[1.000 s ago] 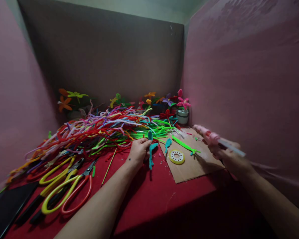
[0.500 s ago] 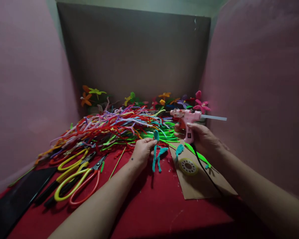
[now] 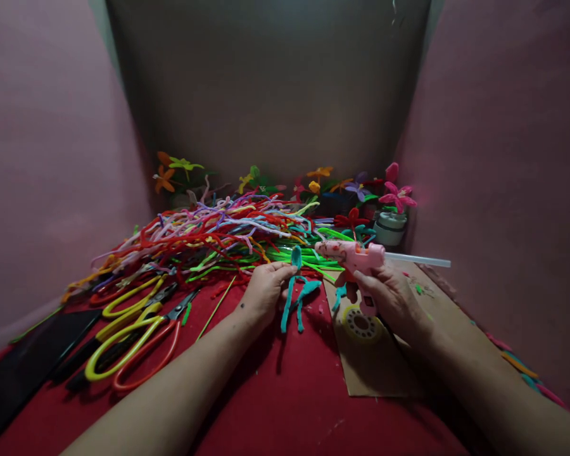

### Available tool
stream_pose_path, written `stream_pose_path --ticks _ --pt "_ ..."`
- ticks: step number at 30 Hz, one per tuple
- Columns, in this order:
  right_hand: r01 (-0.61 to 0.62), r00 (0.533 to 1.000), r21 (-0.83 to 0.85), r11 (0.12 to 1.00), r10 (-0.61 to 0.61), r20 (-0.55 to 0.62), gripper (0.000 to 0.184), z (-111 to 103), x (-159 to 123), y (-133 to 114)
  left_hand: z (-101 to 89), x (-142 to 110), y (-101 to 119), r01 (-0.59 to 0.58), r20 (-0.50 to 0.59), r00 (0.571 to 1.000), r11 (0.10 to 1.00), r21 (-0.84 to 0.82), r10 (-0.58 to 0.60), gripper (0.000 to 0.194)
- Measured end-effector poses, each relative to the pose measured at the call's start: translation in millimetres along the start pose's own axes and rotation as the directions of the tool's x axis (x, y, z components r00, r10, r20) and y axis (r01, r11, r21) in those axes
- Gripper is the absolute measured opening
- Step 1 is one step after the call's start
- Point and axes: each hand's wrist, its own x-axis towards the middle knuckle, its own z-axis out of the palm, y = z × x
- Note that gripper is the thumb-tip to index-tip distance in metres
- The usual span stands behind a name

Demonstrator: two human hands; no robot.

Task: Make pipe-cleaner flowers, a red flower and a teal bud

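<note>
Between thumb and fingers, my left hand [image 3: 266,291] pinches a teal pipe-cleaner piece [image 3: 296,256] with a looped top; teal stems and a leaf shape [image 3: 308,289] hang below it. My right hand [image 3: 394,297] is wrapped round the handle of a pink hot glue gun [image 3: 349,253]. A clear glue stick [image 3: 418,259] juts from the gun's back end, and the nozzle points left, just above and right of the teal loop, apart from it. Partly hidden below the gun is another teal leaf piece [image 3: 339,296] on the cardboard.
A tape roll [image 3: 361,323] lies on the cardboard [image 3: 380,373]. Scissors [image 3: 145,354] and pliers [image 3: 109,332] lie at left beside a black flat object [image 3: 42,354]. Behind my hands is a heap of coloured pipe cleaners [image 3: 209,231]. Pipe-cleaner flowers [image 3: 398,196] stand along the wall.
My right hand has lowered the glue gun, bringing its nozzle nearer the teal piece. My left hand keeps its pinch. The camera view has shifted slightly.
</note>
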Motion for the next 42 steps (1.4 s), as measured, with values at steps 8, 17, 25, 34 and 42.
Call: stream_pose_path --ticks 8,17,25,34,42 --pt "-0.026 1.0 -0.001 1.0 0.026 0.017 0.034 1.0 -4.5 10.4 3.0 -6.1 7.9 -0.032 -0.016 0.999 0.99 0.139 0.034 0.015" --pt "-0.026 0.999 0.01 1.0 0.026 0.021 0.033 0.0 -4.9 14.9 0.8 -2.4 5.0 -0.05 0.04 0.998 0.977 0.209 0.043 0.021" --pt "-0.006 1.0 0.0 1.0 0.006 0.014 0.034 -0.2 -5.5 13.7 3.8 -4.9 9.0 -0.007 0.032 0.999 0.984 0.176 0.001 0.018" --pt "-0.009 1.0 -0.007 1.0 0.009 0.0 0.036 1.9 -6.0 10.9 2.9 -3.6 7.8 -0.016 0.034 0.999 0.983 0.18 0.01 0.016" --pt "-0.004 1.0 -0.024 1.0 0.005 0.006 0.034 1.5 -6.3 14.6 2.8 -4.1 8.7 -0.016 0.027 1.0 0.983 0.182 0.012 0.017"
